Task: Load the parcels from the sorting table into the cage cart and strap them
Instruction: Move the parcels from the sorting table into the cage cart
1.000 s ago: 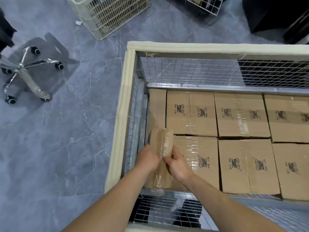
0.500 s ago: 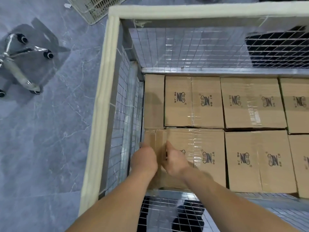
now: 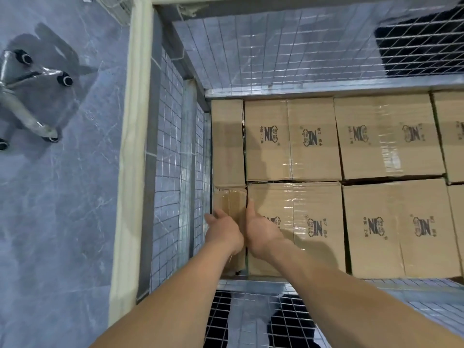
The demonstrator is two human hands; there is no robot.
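Narrow parcel (image 3: 229, 199) sank among seven others (image 3: 291, 139); left hand (image 3: 224, 233), right hand (image 3: 261, 233) press, fingers straight.

**Cage cart packed with a level layer of parcels**

The cage cart (image 3: 136, 151), walled in wire mesh with a pale padded top rim, stands on a grey marbled floor (image 3: 62, 222). Inside it, brown taped parcels lie edge to edge in two rows, logos facing up: a far-row parcel (image 3: 292, 139) touches a near-row parcel (image 3: 296, 209). Against the left mesh wall, two narrow parcels fill the remaining strip end to end, the far narrow parcel (image 3: 227, 141) and the near narrow parcel (image 3: 229, 200). On the floor, well left of the cart, stands a chrome chair base (image 3: 30, 96) with black castors.
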